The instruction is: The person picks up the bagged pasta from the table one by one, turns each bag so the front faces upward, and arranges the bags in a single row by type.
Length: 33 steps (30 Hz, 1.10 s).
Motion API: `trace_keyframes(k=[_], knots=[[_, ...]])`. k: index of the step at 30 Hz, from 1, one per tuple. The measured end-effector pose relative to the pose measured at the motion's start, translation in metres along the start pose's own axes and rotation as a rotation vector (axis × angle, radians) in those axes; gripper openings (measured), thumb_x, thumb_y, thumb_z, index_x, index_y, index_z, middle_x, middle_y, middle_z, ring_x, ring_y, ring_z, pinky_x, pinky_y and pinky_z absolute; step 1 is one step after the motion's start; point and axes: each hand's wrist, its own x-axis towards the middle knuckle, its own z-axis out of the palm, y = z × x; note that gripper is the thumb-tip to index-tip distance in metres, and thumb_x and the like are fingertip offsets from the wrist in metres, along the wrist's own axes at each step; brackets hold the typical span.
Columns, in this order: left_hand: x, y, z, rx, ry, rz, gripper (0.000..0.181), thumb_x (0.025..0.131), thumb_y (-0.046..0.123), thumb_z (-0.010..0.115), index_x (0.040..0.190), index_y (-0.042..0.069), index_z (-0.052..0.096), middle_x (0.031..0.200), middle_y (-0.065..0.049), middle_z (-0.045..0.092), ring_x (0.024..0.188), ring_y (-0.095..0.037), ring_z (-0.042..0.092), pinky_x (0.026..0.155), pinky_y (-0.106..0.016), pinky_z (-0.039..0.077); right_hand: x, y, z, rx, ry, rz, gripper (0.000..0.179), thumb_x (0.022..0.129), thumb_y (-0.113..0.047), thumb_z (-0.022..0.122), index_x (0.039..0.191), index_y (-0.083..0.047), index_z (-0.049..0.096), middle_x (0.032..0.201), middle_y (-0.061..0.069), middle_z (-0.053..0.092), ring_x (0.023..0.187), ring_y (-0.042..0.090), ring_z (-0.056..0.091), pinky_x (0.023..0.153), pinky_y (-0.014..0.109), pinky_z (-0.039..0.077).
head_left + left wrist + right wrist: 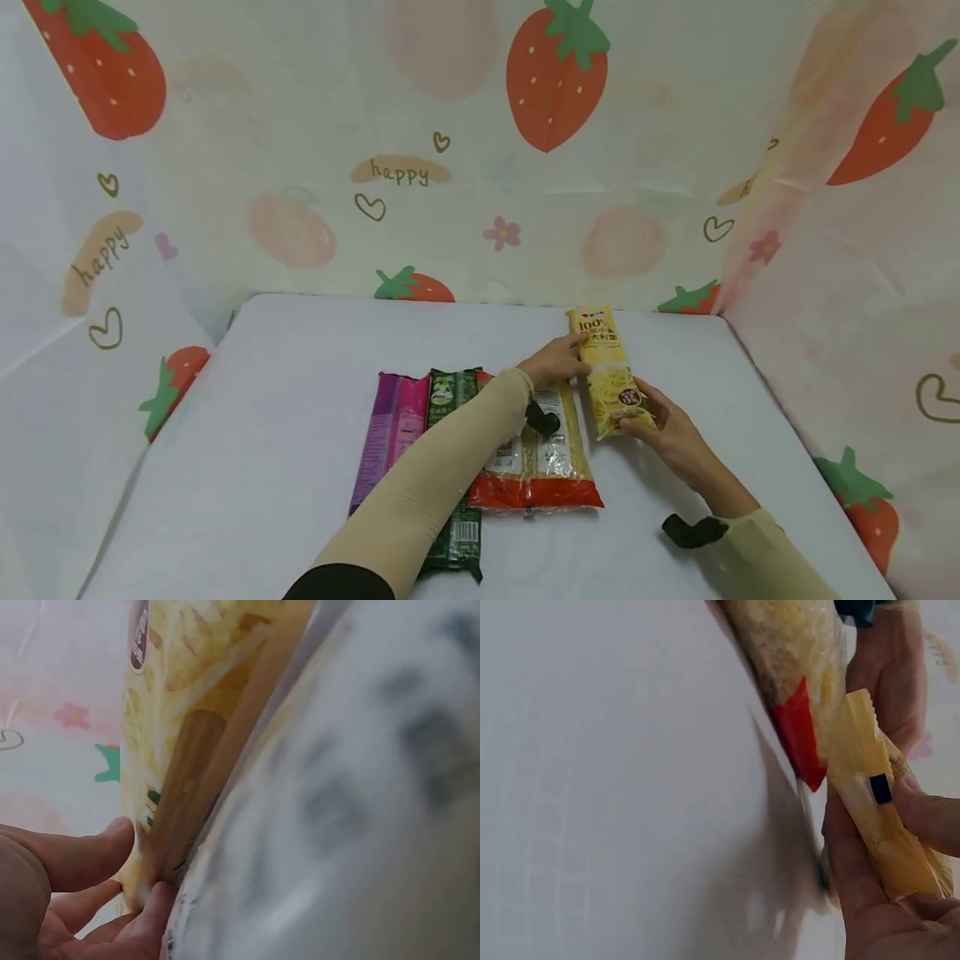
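A slim yellow bag of pasta (606, 358) stands tilted at the right of the table's middle, its printed front toward the head camera. My left hand (553, 360) holds its left side, fingers on the edge high up; in the left wrist view the thumb (112, 847) and fingers close about one end of the bag. My right hand (678, 433) grips the lower right corner, with the thumb (930, 817) over the bag's yellow end (877, 817) in the right wrist view. Right beside it lies a clear bag with red ends (570, 487), partly behind my left forearm.
Left of the clear bag lie a dark green pack (459, 542) and a purple and pink pack (386, 429), side by side and overlapped by my left sleeve. All rest on a white-covered table (262, 433). A strawberry-print curtain (300, 125) surrounds the back and sides.
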Motion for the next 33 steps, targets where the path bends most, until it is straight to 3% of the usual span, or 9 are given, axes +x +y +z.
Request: trace_keyframes(k=[2, 5, 9, 12, 16, 20, 27, 30, 33], knots=[[0.000, -0.001, 0.001, 0.045, -0.005, 0.009, 0.076, 0.104, 0.013, 0.071, 0.170, 0.014, 0.033, 0.173, -0.014, 0.035, 0.119, -0.025, 0.061, 0.093, -0.033, 0.052, 0.000, 0.002, -0.002, -0.015, -0.005, -0.001, 0.087, 0.106, -0.022, 0.073, 0.172, -0.007, 0.019, 0.170, 0.026, 0.032, 0.146, 0.039, 0.043, 0.093, 0.013, 0.049], [-0.001, -0.001, 0.002, 0.082, -0.009, 0.011, 0.078, 0.104, 0.015, 0.073, 0.170, 0.014, 0.032, 0.173, -0.013, 0.035, 0.148, -0.027, 0.049, 0.112, -0.036, 0.047, 0.001, 0.004, -0.003, -0.036, -0.008, 0.000, 0.087, 0.105, -0.022, 0.073, 0.172, -0.006, 0.020, 0.169, 0.028, 0.034, 0.147, 0.042, 0.043, 0.092, 0.011, 0.048], [-0.001, -0.001, 0.003, 0.057, -0.040, 0.005, 0.079, 0.104, 0.012, 0.072, 0.171, 0.011, 0.030, 0.170, -0.018, 0.039, 0.146, -0.032, 0.052, 0.112, -0.041, 0.049, 0.001, 0.006, -0.003, -0.068, -0.010, 0.020, 0.090, 0.103, -0.023, 0.076, 0.172, -0.006, 0.021, 0.169, 0.029, 0.034, 0.151, 0.047, 0.040, 0.101, 0.019, 0.047], [-0.001, -0.001, 0.003, 0.061, -0.054, -0.001, 0.080, 0.103, 0.012, 0.073, 0.170, 0.009, 0.030, 0.168, -0.019, 0.042, 0.143, -0.031, 0.055, 0.111, -0.038, 0.049, 0.002, 0.008, -0.002, -0.089, -0.011, 0.048, 0.092, 0.102, -0.023, 0.078, 0.172, -0.007, 0.021, 0.171, 0.029, 0.030, 0.154, 0.050, 0.035, 0.115, 0.039, 0.044], [0.000, -0.002, 0.003, 0.082, -0.060, -0.006, 0.080, 0.103, 0.014, 0.073, 0.170, 0.010, 0.031, 0.168, -0.018, 0.041, 0.141, -0.030, 0.055, 0.111, -0.038, 0.048, 0.003, 0.010, -0.003, -0.093, -0.013, 0.068, 0.092, 0.101, -0.019, 0.078, 0.172, -0.008, 0.021, 0.172, 0.028, 0.027, 0.156, 0.050, 0.032, 0.123, 0.061, 0.034], [0.002, -0.004, 0.002, 0.084, -0.056, -0.003, 0.076, 0.105, 0.015, 0.072, 0.169, 0.009, 0.032, 0.168, -0.018, 0.042, 0.140, -0.031, 0.057, 0.110, -0.039, 0.049, 0.005, 0.010, -0.004, -0.127, -0.023, 0.052, 0.091, 0.102, -0.019, 0.077, 0.172, -0.005, 0.020, 0.172, 0.030, 0.026, 0.157, 0.050, 0.030, 0.124, 0.062, 0.031], [-0.003, -0.006, -0.004, 0.082, -0.064, 0.046, 0.071, 0.107, 0.018, 0.069, 0.167, 0.005, 0.035, 0.171, -0.016, 0.037, 0.158, -0.031, 0.037, 0.124, -0.041, 0.039, 0.003, 0.010, -0.007, -0.278, -0.009, 0.044, 0.088, 0.102, -0.026, 0.078, 0.170, -0.005, 0.026, 0.164, 0.032, 0.041, 0.142, 0.051, 0.049, 0.114, 0.063, 0.045], [-0.009, -0.006, -0.010, 0.067, -0.081, 0.052, 0.068, 0.108, 0.018, 0.067, 0.167, 0.003, 0.035, 0.170, -0.018, 0.038, 0.157, -0.034, 0.038, 0.124, -0.045, 0.038, 0.002, 0.010, -0.009, -0.292, -0.008, 0.028, 0.086, 0.102, -0.026, 0.077, 0.169, -0.002, 0.028, 0.164, 0.031, 0.042, 0.140, 0.050, 0.052, 0.112, 0.061, 0.047], [-0.013, -0.007, -0.016, 0.115, -0.094, 0.068, 0.064, 0.109, 0.022, 0.065, 0.165, 0.003, 0.039, 0.168, -0.019, 0.042, 0.155, -0.035, 0.040, 0.124, -0.046, 0.038, -0.001, 0.010, -0.011, -0.302, -0.004, 0.021, 0.086, 0.102, -0.026, 0.078, 0.167, 0.001, 0.030, 0.164, 0.031, 0.040, 0.140, 0.050, 0.052, 0.113, 0.061, 0.047]])
